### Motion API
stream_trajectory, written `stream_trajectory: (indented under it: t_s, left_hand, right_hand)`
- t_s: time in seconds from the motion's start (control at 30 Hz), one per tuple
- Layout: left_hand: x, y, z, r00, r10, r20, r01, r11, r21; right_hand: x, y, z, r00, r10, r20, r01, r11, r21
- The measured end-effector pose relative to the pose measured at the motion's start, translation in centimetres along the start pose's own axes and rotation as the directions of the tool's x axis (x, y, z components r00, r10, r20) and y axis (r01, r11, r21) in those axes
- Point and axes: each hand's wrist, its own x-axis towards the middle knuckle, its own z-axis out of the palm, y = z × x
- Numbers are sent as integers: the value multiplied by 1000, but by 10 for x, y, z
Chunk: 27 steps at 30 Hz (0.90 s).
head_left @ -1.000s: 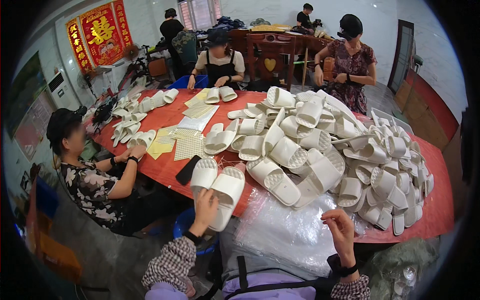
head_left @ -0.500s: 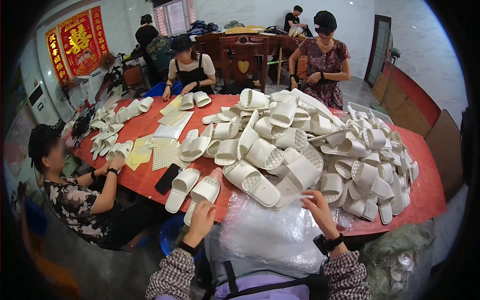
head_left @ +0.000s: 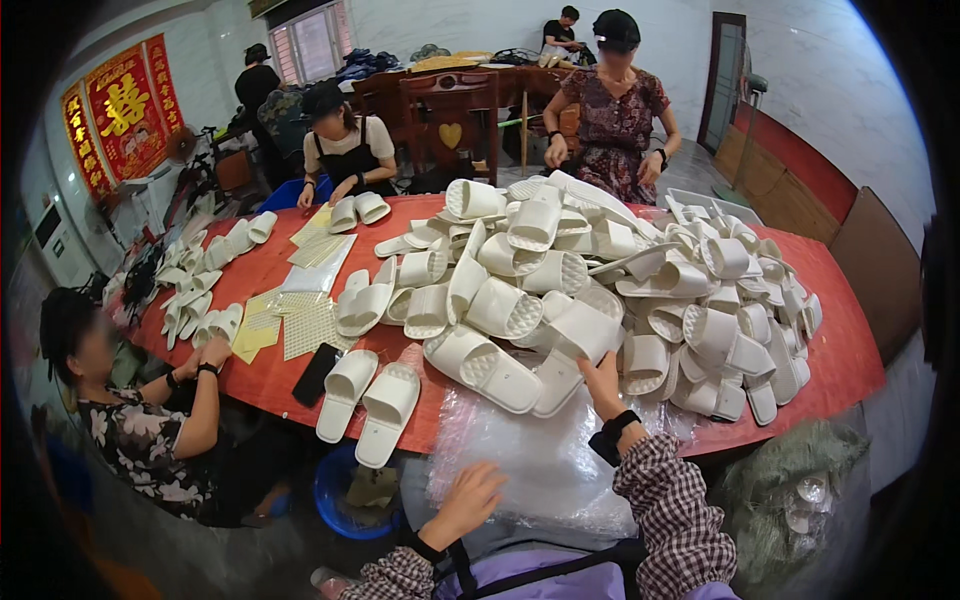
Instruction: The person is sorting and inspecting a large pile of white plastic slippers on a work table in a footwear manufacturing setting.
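Note:
At the near table edge, my right hand point(head_left: 604, 390) has its thumb and fingers on the side of a white slide slipper point(head_left: 556, 384) that leans at the front of the pile. Its fingertips are partly hidden by the slipper. My left hand point(head_left: 466, 502) hangs over the clear plastic bags point(head_left: 545, 455), fingers apart and nothing in them. Left of the bags lies a pair of white slippers, one point(head_left: 388, 410) nearer to me and the other point(head_left: 347, 393) beside it. A large heap of white slippers point(head_left: 510, 308) covers the middle and right of the table.
A black phone point(head_left: 317, 375) and yellow sticker sheets point(head_left: 259, 335) lie left on the red tabletop point(head_left: 430, 386). A blue bucket point(head_left: 335, 495) stands below the table edge. Co-workers sit at the left point(head_left: 130, 425) and far side point(head_left: 345, 150); another point(head_left: 615, 110) stands opposite.
My right hand has moved up and left onto the slipper. My left hand has moved down and right, away from the slipper pair to above the plastic bags. The view has shifted slightly.

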Motion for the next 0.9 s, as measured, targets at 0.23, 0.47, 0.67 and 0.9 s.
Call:
stream_trajectory:
  t_s: [0.23,0.47,0.67,0.9]
  left_hand:
    - [-6,1,2,989,-88,121,88,996,8]
    - [-10,-1,4,987,-119,107,121,993,-14]
    - [-13,-3,4,982,-126,140,128,992,0]
    - [-12,-4,8,980,-123,155,122,992,12]
  right_hand:
    - [15,-46,-22,962,-256,-100,261,964,45]
    - [12,-106,-19,967,-252,-24,248,925,287]
    - [19,-136,-19,967,-253,9,240,927,290]
    - [11,-192,-21,887,-462,11,454,874,172]
